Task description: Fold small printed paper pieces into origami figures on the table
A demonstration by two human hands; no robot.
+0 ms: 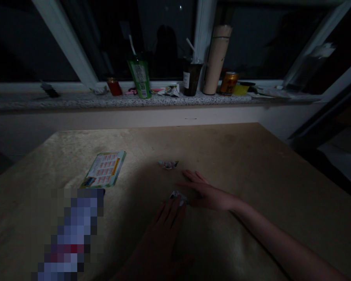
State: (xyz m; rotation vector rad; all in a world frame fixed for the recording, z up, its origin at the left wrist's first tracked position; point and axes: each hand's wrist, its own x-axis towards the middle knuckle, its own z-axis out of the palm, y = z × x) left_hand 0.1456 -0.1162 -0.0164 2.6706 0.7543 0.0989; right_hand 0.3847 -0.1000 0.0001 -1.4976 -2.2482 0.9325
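Note:
My left hand [165, 224] lies low over the table, its fingers stretched out and the fingertips on a small printed paper piece [178, 196], folded or crumpled. The fingers partly cover that piece. To its right, my right hand [206, 192] rests with extended fingers on the tabletop, its near side beside the same piece. A second small printed piece [169, 164], pointed at both ends like a folded boat or wrapper, lies just beyond my hands. The dim light leaves the exact kind of both pieces unclear.
On the brown table [222, 148] lies a printed calendar card [103, 169], left of my hands. A pixelated blue shape [73, 230] is nearer. The windowsill [163, 101] holds a green cup [140, 78], a dark cup [191, 80], a tall flask [216, 62] and an orange can [229, 84].

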